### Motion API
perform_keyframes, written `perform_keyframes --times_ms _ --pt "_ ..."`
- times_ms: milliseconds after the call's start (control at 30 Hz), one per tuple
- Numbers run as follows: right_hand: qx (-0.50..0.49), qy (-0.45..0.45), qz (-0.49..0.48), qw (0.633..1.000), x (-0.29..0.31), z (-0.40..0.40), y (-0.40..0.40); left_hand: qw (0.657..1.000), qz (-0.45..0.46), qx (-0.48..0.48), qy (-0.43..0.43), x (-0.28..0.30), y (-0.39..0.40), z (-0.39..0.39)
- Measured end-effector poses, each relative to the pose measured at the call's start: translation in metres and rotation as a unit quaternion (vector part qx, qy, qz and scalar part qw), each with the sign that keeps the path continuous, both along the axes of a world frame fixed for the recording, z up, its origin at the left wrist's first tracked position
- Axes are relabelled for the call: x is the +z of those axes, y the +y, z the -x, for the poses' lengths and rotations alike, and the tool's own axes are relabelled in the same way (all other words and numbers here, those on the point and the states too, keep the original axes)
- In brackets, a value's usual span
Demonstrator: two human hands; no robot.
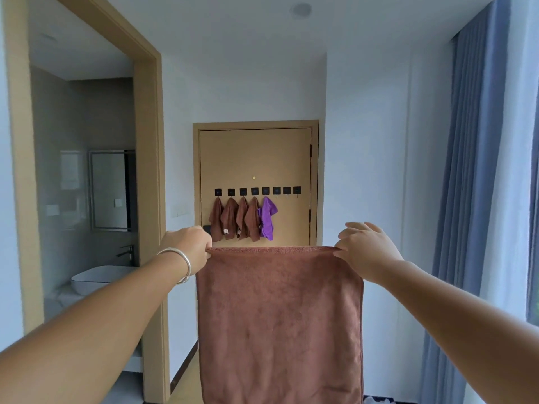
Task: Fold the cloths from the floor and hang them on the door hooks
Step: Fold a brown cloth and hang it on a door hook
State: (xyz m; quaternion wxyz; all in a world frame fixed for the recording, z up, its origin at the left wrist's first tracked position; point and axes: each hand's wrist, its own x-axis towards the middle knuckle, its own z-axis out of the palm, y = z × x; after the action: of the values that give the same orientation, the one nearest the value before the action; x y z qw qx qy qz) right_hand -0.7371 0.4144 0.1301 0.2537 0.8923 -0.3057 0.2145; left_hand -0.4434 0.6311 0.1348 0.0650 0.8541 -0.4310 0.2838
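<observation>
Both hands pinch the top corners of a brown cloth (pixel 280 316), left hand (pixel 186 249) and right hand (pixel 369 252) spread apart so it hangs flat for folding (three door hooks (pixel 286 191) remain free beside five hung cloths (pixel 243 218)).

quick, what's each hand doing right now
Left hand: closed, pinching the top left corner of the brown cloth.
Right hand: pinching the cloth's top right corner, its other fingers loosely extended.
</observation>
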Motion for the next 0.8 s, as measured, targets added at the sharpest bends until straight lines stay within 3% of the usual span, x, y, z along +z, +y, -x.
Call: perform_keyframes --times_ms 367,800 --pt "-0.023 -0.008 0.024 0.999 0.009 -0.159 -0.134 0.999 0.017 -0.041 -0.022 0.01 -0.146 -0.175" --pt "-0.033 -0.02 0.022 0.999 -0.005 -0.294 -0.296 0.998 -0.004 -0.052 -0.022 -0.003 -0.308 -0.307"
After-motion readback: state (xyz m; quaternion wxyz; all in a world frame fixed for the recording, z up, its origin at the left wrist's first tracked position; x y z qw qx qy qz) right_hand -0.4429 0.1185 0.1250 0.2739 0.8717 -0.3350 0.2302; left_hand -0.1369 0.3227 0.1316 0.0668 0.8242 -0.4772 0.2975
